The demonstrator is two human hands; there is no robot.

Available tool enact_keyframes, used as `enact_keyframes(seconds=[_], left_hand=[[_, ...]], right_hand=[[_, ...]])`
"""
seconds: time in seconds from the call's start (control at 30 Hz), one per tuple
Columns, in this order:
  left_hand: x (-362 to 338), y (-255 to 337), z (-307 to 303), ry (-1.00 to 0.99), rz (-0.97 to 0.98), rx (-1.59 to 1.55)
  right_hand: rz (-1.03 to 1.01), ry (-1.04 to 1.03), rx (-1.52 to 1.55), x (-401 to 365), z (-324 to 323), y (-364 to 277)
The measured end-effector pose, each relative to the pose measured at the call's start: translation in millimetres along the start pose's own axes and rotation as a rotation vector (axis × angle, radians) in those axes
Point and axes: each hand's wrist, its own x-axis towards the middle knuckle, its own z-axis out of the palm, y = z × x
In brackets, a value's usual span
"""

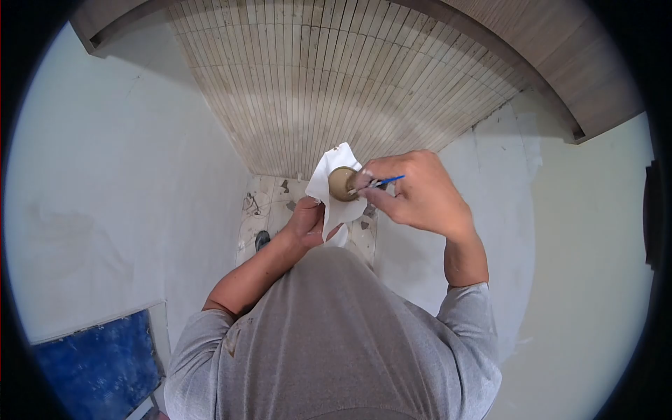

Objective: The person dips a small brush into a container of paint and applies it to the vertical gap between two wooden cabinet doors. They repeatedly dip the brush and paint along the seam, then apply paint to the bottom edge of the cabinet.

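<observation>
In front of my belly, my left hand [308,222] is closed around the lower left side of a crumpled white sheet [323,171], its fingers partly hidden behind it. Within the sheet sits a small round cup [341,183] with something brown inside. My right hand [420,196] comes over from the right, thumb and fingers pinched on a slim blue-handled paintbrush [392,180]. Its working end points left, down at the cup's right rim, and the fingers partly cover it.
A ribbed, strip-covered wall [301,91] stands ahead, with brown wooden panelling [560,56] along the top. Pale plastered walls [91,175] flank me. Dark scraps lie on the floor [269,203] near my shoe [262,240]. A blue panel [105,364] is at lower left.
</observation>
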Motion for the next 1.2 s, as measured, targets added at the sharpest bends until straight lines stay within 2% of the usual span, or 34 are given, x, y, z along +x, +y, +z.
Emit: enact_keyframes(seconds=[0.1,0.2,0.3,0.4,0.5,0.6,0.7,0.8,0.9,1.0,1.1,1.2], left_hand=[[-1,0,0,-0.049,-0.026,-0.002],[-4,4,1,0.018,-0.054,-0.001],[-1,1,0,-0.068,-0.055,-0.012],[0,-1,6,-0.065,-0.051,-0.001],[3,-5,20,-0.015,0.018,0.041],[5,-9,31,0.106,0.076,0.201],[6,-10,33,0.088,0.090,0.206],[13,-11,32,-0.040,0.088,0.107],[12,-13,32,0.036,0.130,-0.002],[12,-14,33,0.074,0.165,0.140],[14,-15,43,0.139,0.153,0.126],[14,-19,46,0.128,0.173,0.088]], right_hand=[[0.052,0.069,-0.028,6,7,-6],[0.117,0.035,-0.111,5,-6,-8],[0.036,-0.011,0.050,-1,-1,-4],[0.024,0.150,0.072,3,9,3],[0.118,0.107,-0.008,-1,-3,5],[-0.006,0.034,0.055,-4,2,8],[0.067,0.100,0.061,0,3,7],[0.083,0.134,0.037,-4,-3,16],[0.027,0.076,0.119,-9,-4,12],[0.031,0.118,0.132,-4,3,9],[0.081,0.152,0.029,-4,2,14],[0.052,0.091,0.051,-10,-4,15]])
